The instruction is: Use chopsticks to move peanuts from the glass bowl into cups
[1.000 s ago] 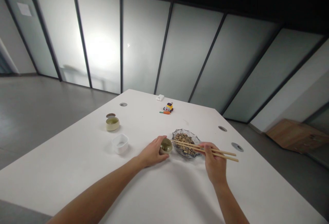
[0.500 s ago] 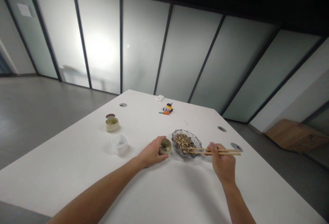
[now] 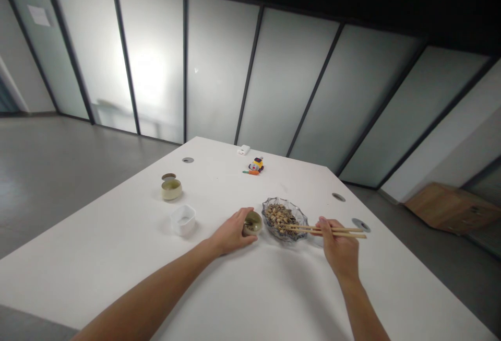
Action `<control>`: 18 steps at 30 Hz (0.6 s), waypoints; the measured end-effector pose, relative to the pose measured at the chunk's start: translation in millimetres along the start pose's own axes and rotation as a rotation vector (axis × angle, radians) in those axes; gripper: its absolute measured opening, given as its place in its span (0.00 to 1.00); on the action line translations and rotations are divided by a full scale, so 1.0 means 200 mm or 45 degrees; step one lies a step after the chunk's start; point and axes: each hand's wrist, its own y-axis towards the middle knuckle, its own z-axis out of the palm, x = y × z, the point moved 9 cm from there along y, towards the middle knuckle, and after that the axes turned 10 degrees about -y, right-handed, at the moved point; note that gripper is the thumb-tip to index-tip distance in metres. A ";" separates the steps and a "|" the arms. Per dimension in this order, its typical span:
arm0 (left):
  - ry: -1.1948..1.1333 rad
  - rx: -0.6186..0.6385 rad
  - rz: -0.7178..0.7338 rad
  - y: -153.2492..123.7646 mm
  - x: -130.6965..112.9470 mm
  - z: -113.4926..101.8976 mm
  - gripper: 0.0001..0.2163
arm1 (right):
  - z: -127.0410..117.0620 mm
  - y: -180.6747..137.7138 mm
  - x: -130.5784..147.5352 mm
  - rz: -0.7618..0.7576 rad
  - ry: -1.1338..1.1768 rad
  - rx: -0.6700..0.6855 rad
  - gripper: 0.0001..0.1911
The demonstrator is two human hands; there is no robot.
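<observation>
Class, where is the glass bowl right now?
In the head view, the glass bowl sits right of centre on the table, between the small cup in the left hand and the right hand.

Office-type interior; the room's exact function cannot be determined. The principal indicator is the frosted-glass partition (image 3: 219, 69), which spans most of the background in tall, translucent panels separated by slender dark frame bars (image 3: 185, 69). A white sheet of paper (image 3: 38, 15) is visible on the panel at far left. The large white table (image 3: 129, 242) has a plain, flat top with round cable grommets (image 3: 338, 197) set near its side edges, a fitting characteristic of office furniture. The floor (image 3: 97, 158) is smooth and grey, and a low wood-grained unit (image 3: 450, 208) stands at right, beyond the table.
</observation>
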 end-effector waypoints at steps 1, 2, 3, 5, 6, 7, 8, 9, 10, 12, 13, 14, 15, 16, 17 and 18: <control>-0.001 0.000 0.001 0.00 0.00 0.00 0.37 | 0.00 0.00 0.00 -0.004 -0.003 -0.003 0.34; -0.004 -0.001 0.005 0.00 -0.01 0.00 0.37 | 0.00 0.00 0.00 -0.007 -0.002 -0.002 0.34; -0.009 -0.001 0.010 0.00 -0.01 0.00 0.37 | 0.00 0.00 0.00 -0.010 0.004 0.005 0.34; -0.019 -0.001 0.014 0.00 -0.02 0.00 0.36 | 0.01 0.00 0.01 -0.017 0.028 0.036 0.33; -0.022 0.000 0.013 0.00 -0.02 0.00 0.36 | 0.02 0.00 0.01 -0.021 0.039 0.052 0.33; -0.023 0.000 0.010 0.00 -0.02 0.00 0.37 | 0.02 0.00 0.02 -0.027 0.048 0.063 0.32; -0.021 0.000 0.006 0.00 -0.01 0.00 0.37 | 0.03 0.00 0.02 -0.032 0.052 0.067 0.32; -0.017 0.001 0.001 0.00 -0.01 0.00 0.37 | 0.02 0.00 0.03 -0.034 0.050 0.062 0.33; -0.012 0.002 -0.003 0.00 -0.01 0.00 0.37 | 0.02 0.00 0.03 -0.031 0.042 0.049 0.33; -0.003 0.006 -0.011 0.00 0.00 0.01 0.37 | 0.01 0.01 0.02 -0.015 0.014 0.017 0.35; -0.001 0.008 -0.014 0.00 0.01 0.01 0.37 | 0.00 0.01 0.01 -0.004 0.000 0.003 0.36; 0.000 0.010 -0.016 0.00 0.01 0.01 0.37 | 0.00 0.01 0.01 0.007 -0.012 -0.004 0.36; -0.001 0.012 -0.016 0.00 0.01 0.01 0.37 | 0.00 0.01 0.00 0.018 -0.018 -0.005 0.36; -0.002 0.013 -0.015 0.00 0.02 0.01 0.37 | 0.00 0.01 -0.01 0.029 -0.018 0.000 0.37; -0.003 0.013 -0.015 0.00 0.02 0.01 0.37 | 0.00 0.01 -0.01 0.039 -0.015 0.006 0.37; -0.005 0.012 -0.014 0.00 0.02 0.01 0.37 | 0.00 0.01 -0.02 0.050 -0.008 0.012 0.37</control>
